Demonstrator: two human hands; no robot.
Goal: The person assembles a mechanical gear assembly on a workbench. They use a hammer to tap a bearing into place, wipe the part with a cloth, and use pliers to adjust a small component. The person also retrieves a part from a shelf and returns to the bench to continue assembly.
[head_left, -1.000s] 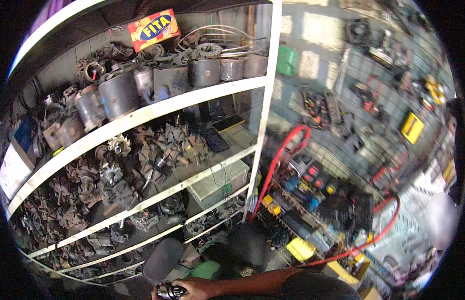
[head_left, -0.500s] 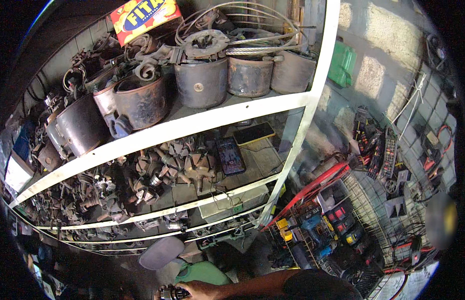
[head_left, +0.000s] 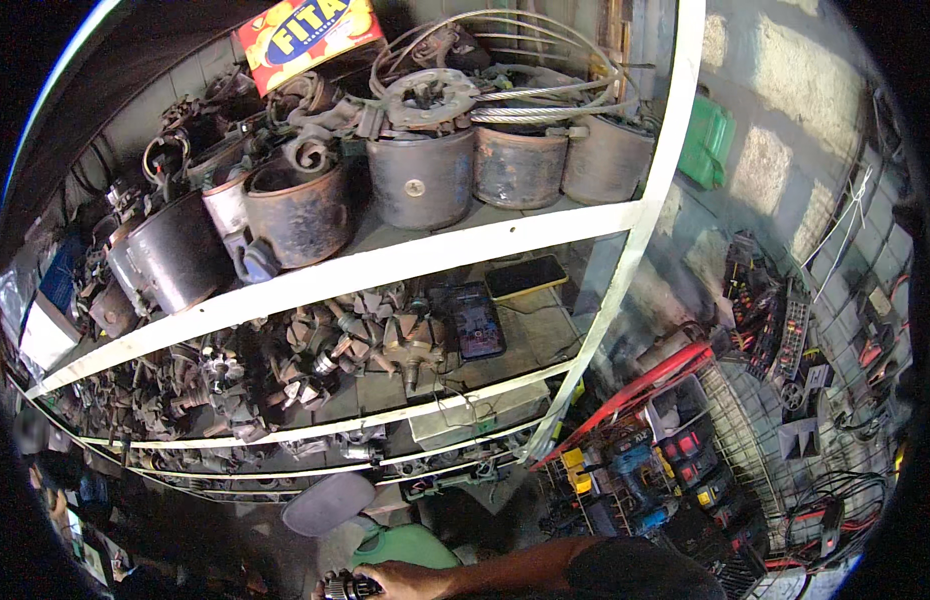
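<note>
The white-framed shelving rack (head_left: 435, 243) stands beyond the fingers; against half a second ago it sits slightly further right and lower in view, consistent with head movement. The red-edged wire basket (head_left: 635, 394) is to the right of the fingers, well apart. Cylindrical metal housings (head_left: 420, 185) line the upper shelf, beyond the fingers. A green rounded object (head_left: 410, 545) is just beyond the fingers, a grey oval pad (head_left: 330, 503) further out. The right hand (head_left: 400, 578) has its fingers curled on a dark toothed metal part (head_left: 343, 585), which projects to their left. Finding: the hold appears unchanged, suggesting uninterrupted handling. No left hand can be made out.
</note>
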